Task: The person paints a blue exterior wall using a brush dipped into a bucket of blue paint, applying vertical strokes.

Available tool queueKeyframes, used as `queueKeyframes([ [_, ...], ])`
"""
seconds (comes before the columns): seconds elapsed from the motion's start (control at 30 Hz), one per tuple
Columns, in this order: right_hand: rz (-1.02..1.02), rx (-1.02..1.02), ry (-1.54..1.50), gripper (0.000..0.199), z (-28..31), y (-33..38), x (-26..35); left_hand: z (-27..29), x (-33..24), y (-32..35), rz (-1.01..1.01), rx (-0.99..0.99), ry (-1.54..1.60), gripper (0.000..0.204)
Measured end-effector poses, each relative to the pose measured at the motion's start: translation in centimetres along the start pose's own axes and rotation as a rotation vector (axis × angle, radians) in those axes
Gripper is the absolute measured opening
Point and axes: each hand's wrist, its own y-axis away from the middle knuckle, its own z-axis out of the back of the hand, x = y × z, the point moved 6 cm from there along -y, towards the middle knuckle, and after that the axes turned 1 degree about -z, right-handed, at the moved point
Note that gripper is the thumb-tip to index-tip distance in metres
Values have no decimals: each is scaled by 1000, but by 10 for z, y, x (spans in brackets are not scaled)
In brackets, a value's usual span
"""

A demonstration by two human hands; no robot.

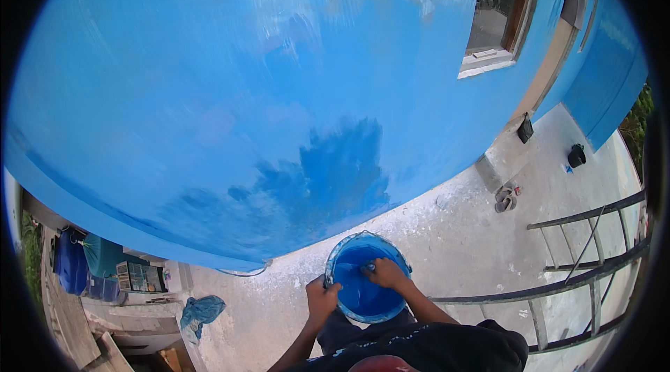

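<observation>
A round bucket of blue paint is in front of my body, its rim smeared with paint. My left hand is closed on the bucket's left rim, thumb toward the inside. Over the bucket's mouth, my right hand is closed round a small paint-covered tool that looks like a paintbrush; most of it is hidden by the fingers. Ahead stands a light blue wall with a darker, wet-looking blue patch low on it.
To the right a ladder lies across the pale, paint-spotted floor. Sandals and a black bucket are farther off. A crumpled blue plastic bag lies at left, near a wire cage. A window opens in the wall.
</observation>
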Motion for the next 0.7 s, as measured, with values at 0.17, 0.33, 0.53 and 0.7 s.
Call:
queueKeyframes([
  [0.17, 86, -71, -90, 31, 45, 9, 53, 34, -39, 21, -10, -81, 47, 13],
  [0.33, 152, 19, -104, 30, 48, 23, 85, 47, -37, 49, -4, -213, 182, 15],
  [0.53, 166, 55, -59, 30, 23, 35, 111, 76, -22, 82, 2, -373, 227, 12],
  [0.7, 290, 90, -3, 30, 11, 44, 129, 90, -22, 108, 12, -439, 279, 9],
])
